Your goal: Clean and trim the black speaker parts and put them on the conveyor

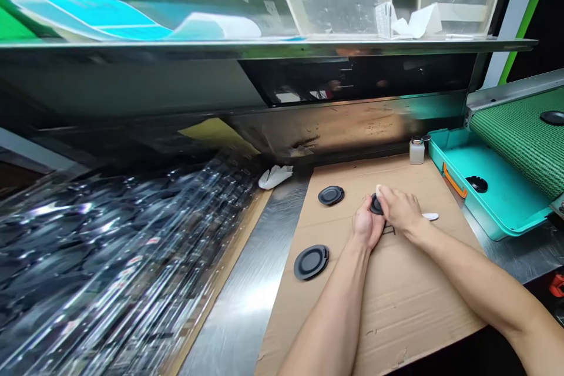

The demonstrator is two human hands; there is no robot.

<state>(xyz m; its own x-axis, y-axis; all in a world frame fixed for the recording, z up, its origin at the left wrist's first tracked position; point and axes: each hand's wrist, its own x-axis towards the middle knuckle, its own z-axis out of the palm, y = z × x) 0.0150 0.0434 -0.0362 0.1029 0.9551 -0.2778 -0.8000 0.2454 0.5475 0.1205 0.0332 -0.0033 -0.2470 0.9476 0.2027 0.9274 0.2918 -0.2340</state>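
Observation:
Over the cardboard sheet (pixel 409 288), my left hand (pixel 366 224) is closed round a black round part (pixel 376 204). My right hand (pixel 400 207) pinches a small white piece (pixel 379 189) against the top of that part; its exact shape is mostly hidden by the fingers. Two more black round parts lie on the cardboard to the left, one farther back (pixel 331 195) and a larger-looking one nearer (pixel 311 262). A white flat object (pixel 430 216) lies just beyond my right wrist.
Stacked clear plastic trays (pixel 132 258) with dark parts fill the left. A small bottle (pixel 416 151) stands at the back. Right of the cardboard are a teal bin (pixel 506 188) holding a black part and a green conveyor belt (pixel 524 129). A metal shelf (pixel 282 50) spans above.

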